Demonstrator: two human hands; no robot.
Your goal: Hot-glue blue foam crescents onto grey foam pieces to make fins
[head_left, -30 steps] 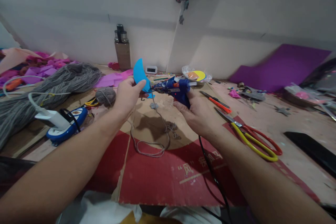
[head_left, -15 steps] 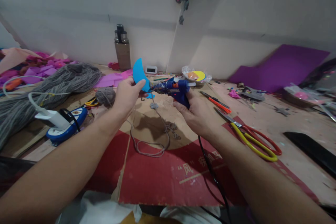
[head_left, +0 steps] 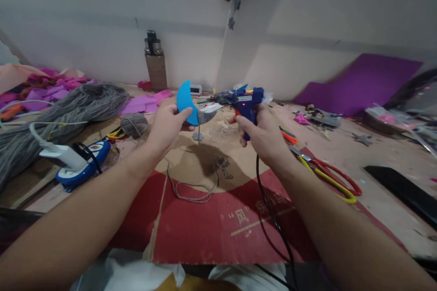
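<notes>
Head view: pinches the blue crescent point(head_left: 184, 99) in the left hand point(head_left: 170, 125) above the cardboard point(head_left: 194, 236); grips the glue gun point(head_left: 246, 102) in the right hand point(head_left: 264, 129). Could burn the left hand by swinging a hot nozzle point(head_left: 218, 98) too close. Cannot clearly make out the nozzle tip or the crescent's finger-covered edge.

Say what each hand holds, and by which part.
Left hand: the blue-and-grey crescent, pinched at its outer curved edge. Right hand: the glue gun, gripped by its handle.
</notes>
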